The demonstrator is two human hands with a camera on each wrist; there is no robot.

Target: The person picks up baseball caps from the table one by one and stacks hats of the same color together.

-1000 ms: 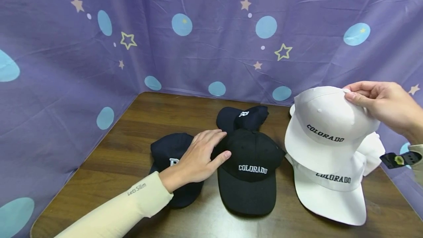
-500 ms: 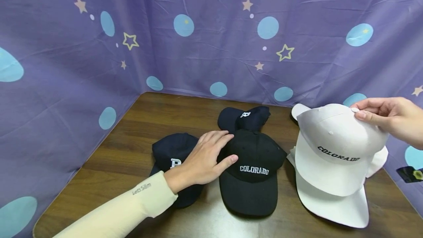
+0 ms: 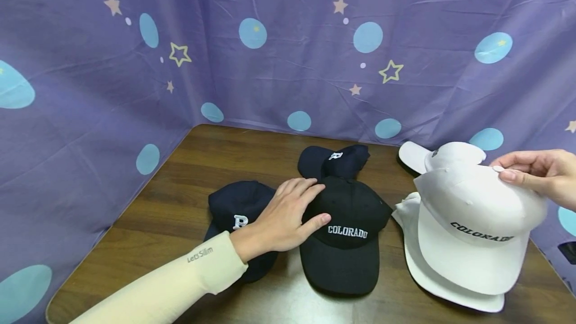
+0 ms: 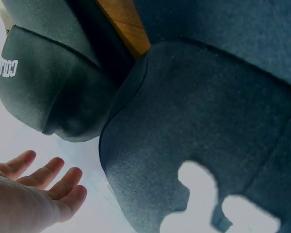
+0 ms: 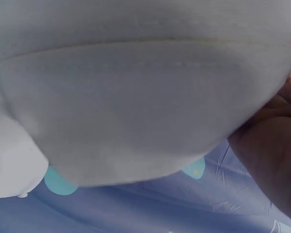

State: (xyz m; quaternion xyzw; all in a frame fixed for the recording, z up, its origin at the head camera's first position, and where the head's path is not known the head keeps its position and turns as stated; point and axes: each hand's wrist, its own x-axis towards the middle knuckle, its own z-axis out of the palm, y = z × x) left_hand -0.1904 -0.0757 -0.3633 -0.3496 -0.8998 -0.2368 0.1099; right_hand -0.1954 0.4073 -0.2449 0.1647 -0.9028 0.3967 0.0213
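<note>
My right hand (image 3: 540,176) pinches the crown top of a white COLORADO baseball cap (image 3: 479,204) at the right of the head view. That cap overlaps another white cap (image 3: 410,249) below it; whether they touch I cannot tell. In the right wrist view, the held cap (image 5: 121,111) covers most of the picture. My left hand (image 3: 285,216), fingers relaxed, lies at the left side of a black COLORADO cap (image 3: 339,266). Partly under that forearm is a navy cap (image 3: 238,201) with a white letter. The left wrist view shows the fingers apart from the navy cap (image 4: 208,111).
Behind the black cap sits a second navy cap (image 3: 335,163), brim to the left. Another white cap (image 3: 452,154) stands at the back right. The wooden table (image 3: 193,174) meets a purple star-patterned curtain (image 3: 288,64) at the back and left.
My right hand has moved down and right with the white cap, uncovering the white cap at the back and the left part of the lower one. The left hand stays nearly still.
</note>
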